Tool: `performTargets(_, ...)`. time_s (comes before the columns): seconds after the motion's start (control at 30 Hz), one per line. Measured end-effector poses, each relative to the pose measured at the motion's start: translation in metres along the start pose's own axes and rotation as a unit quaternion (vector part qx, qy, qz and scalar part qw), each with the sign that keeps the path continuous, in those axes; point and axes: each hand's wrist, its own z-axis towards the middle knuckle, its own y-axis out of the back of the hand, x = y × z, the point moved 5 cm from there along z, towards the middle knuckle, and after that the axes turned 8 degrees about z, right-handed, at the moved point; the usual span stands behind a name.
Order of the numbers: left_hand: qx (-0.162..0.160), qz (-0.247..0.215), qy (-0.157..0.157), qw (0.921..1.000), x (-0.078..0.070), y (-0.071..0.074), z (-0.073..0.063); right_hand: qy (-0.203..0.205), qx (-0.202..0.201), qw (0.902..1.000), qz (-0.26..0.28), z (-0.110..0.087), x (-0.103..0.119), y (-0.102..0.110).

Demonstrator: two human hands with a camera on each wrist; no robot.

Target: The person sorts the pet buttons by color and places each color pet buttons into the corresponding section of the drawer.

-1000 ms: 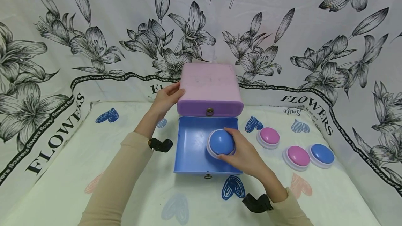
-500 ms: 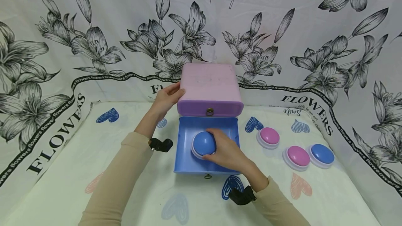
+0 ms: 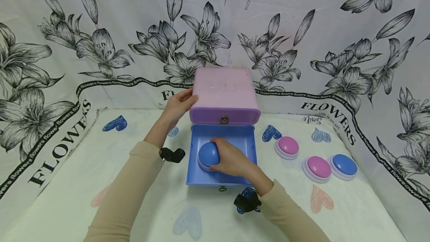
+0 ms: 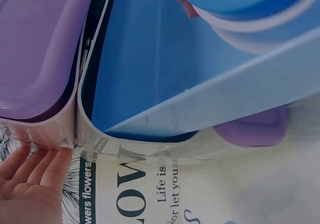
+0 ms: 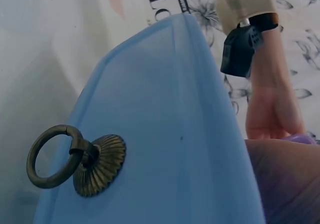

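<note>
A small pink cabinet (image 3: 223,89) with a purple upper drawer front (image 3: 208,116) stands at the cloth wall. Its lower blue drawer (image 3: 246,130) is pulled out. My left hand (image 3: 177,106) lies against the cabinet's left side; the left wrist view shows straight fingers (image 4: 37,166) touching the side wall. My right hand (image 3: 233,158) reaches into the drawer and grips a blue dome-topped push button (image 3: 208,154) with a white base, thumb and fingers around it. It is over the drawer's left half; whether its base touches the floor, I cannot tell.
To the right on the white cloth sit a pink button (image 3: 288,145), a second pink button (image 3: 318,167) and another blue button (image 3: 344,165), the last two side by side. A brass ring pull (image 5: 55,156) sticks out from the blue drawer's front.
My right hand has carried the blue button leftward within the drawer, from its right half to its left. My left hand and the cabinet have stayed in place.
</note>
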Motion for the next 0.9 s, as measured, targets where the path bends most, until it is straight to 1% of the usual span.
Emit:
performTargets(0.17, 0.000, 0.003, 0.000, 1.0000, -0.001, 0.000, -0.001, -0.004, 0.007, 1.0000, -0.001, 0.003, 0.002, -0.002)
performTargets(0.37, -0.002, 0.005, 0.003, 1.0000, -0.001, 0.000, 0.000, -0.005, 0.016, 0.9998, -0.007, 0.002, 0.003, -0.003)
performTargets(0.53, -0.003, 0.002, 0.002, 1.0000, 0.000, 0.000, 0.001, 0.011, 0.021, 0.9995, -0.023, 0.001, 0.004, -0.003)
performTargets(0.67, 0.000, -0.003, 0.009, 1.0000, 0.000, 0.000, 0.000, 0.024, 0.022, 0.9987, -0.041, 0.000, 0.004, -0.004)
performTargets(0.77, 0.004, -0.006, 0.012, 0.9999, -0.005, -0.001, -0.003, 0.025, 0.023, 0.9984, -0.045, 0.000, 0.004, -0.005)
performTargets(0.9, 0.009, -0.001, 0.011, 0.9999, -0.016, -0.002, -0.011, 0.029, 0.023, 0.9982, -0.047, 0.000, 0.003, -0.005)
